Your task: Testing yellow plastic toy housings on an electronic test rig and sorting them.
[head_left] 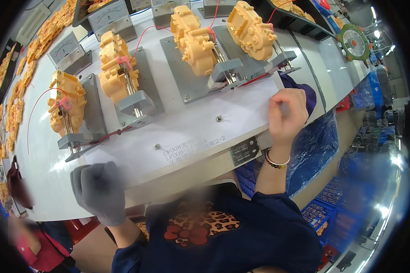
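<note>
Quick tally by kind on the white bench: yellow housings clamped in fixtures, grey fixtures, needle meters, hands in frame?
Yellow plastic housings in fixtures: 4
Grey metal fixtures: 4
Needle meters: at least 2; others along the top edge are cut off
Hands: 2, gloved left hand and bare right hand
Total: 12

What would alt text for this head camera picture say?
A person's gloved left hand and bare right hand, both curled, rest at the edge of a white workbench. On it, four yellow plastic gearbox housings sit clamped in grey metal fixtures with red wires.
</note>
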Demonstrator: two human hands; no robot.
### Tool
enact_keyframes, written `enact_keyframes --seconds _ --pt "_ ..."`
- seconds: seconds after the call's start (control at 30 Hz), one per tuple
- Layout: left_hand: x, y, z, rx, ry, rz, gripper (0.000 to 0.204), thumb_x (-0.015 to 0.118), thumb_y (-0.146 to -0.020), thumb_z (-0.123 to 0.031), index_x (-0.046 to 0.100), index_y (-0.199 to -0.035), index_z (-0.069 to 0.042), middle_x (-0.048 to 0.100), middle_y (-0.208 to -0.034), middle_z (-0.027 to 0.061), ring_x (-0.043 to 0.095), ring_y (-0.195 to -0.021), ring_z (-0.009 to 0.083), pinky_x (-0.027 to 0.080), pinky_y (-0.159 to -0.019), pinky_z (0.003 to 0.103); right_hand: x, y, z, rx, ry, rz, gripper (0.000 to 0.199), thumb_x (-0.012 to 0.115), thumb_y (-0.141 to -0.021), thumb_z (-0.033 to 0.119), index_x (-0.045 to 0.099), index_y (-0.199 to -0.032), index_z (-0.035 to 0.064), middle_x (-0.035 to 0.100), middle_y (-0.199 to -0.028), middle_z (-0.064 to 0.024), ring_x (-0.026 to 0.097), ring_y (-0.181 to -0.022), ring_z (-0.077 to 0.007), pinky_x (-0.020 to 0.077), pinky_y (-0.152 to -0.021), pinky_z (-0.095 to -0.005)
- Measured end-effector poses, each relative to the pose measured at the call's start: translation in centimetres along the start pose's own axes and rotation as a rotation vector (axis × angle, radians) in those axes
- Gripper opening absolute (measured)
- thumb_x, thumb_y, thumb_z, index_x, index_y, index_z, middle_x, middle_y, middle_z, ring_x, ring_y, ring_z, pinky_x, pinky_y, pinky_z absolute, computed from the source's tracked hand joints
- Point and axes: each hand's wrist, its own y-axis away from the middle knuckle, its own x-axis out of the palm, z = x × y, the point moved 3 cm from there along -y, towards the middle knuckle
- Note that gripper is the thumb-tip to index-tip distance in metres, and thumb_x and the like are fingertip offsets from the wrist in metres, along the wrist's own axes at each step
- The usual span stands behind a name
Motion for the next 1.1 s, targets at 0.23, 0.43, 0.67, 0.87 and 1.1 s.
enact_keyframes --seconds 0.23,0.43,0.67,0.87,1.1 --pt "0.7 -0.9 -6.1 0.134 0.166 0.153 0.019 0.067 -0.065 -0.001 0.058 -0.082 0.000 0.055 -0.074 0.0120 0.053 -0.070 0.0255 0.043 -0.064 0.033 0.1 -0.2 1.6 -0.037 0.078 -0.059 0.010 0.059 -0.062 0.003 0.059 -0.071 0.0045 0.055 -0.069 -0.0067 0.050 -0.064 -0.0219 0.0379 -0.057 -0.0283" --pt "4.0 -0.9 -5.8 0.192 0.118 0.195 0.013 0.070 -0.069 -0.011 0.059 -0.076 -0.010 0.054 -0.070 0.0044 0.051 -0.065 0.0247 0.041 -0.061 0.036 2.3 0.0 7.1 0.001 -0.034 0.195 0.017 0.065 -0.061 0.002 0.062 -0.077 0.0059 0.057 -0.073 -0.0067 0.051 -0.065 -0.0238 0.0411 -0.057 -0.0316" --pt "3.7 -1.0 -6.0 0.299 0.070 0.173 0.012 0.069 -0.068 -0.009 0.060 -0.075 -0.011 0.052 -0.069 0.0025 0.050 -0.065 0.0219 0.041 -0.061 0.035 4.1 -0.8 7.5 -0.131 -0.058 0.277 0.010 0.066 -0.061 0.001 0.058 -0.067 0.0050 0.055 -0.064 -0.0065 0.050 -0.057 -0.0239 0.0405 -0.051 -0.0304" --pt "1.1 -0.6 -5.2 0.265 0.360 0.228 0.017 0.068 -0.063 0.001 0.064 -0.079 -0.004 0.053 -0.068 0.0070 0.050 -0.064 0.0227 0.041 -0.060 0.032 4.1 -0.8 7.7 -0.157 -0.065 0.285 0.010 0.065 -0.060 0.000 0.058 -0.065 0.0047 0.054 -0.063 -0.0065 0.050 -0.057 -0.0233 0.0395 -0.050 -0.0304" --pt "-1.5 -0.3 -0.9 -0.002 0.303 0.015 0.015 0.057 -0.063 0.010 0.059 -0.077 0.003 0.052 -0.073 0.0097 0.051 -0.068 0.0199 0.040 -0.061 0.029 3.4 -0.1 7.4 -0.032 -0.175 0.210 0.007 0.064 -0.068 0.002 0.059 -0.072 0.0018 0.055 -0.065 -0.0070 0.051 -0.062 -0.0197 0.0394 -0.055 -0.0279"
